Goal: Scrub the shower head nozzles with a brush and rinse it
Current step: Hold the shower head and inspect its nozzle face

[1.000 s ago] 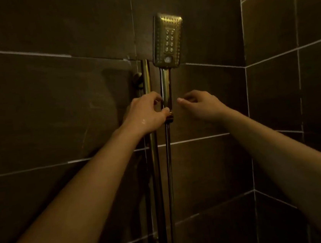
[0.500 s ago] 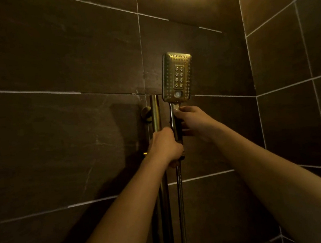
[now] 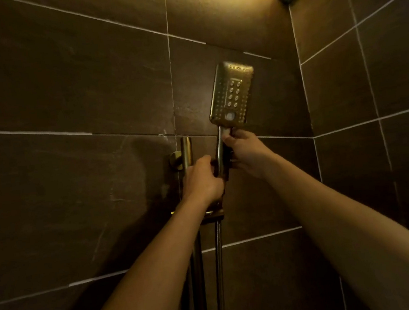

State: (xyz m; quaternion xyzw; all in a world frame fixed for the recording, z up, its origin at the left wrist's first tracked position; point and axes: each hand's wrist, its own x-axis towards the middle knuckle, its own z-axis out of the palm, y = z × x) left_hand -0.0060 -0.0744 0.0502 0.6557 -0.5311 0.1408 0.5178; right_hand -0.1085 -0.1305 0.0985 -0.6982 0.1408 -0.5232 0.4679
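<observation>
Right hand point(image 3: 248, 155) sits just below shower head point(image 3: 232, 93), gripping its handle point(image 3: 219, 150); left hand point(image 3: 201, 182), farther below, grips handle too.

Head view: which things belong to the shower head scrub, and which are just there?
Job: shower head; right hand gripping its handle; left hand gripping the holder; hose. No brush in view.
Just there: slide rail; tiled wall.
</observation>
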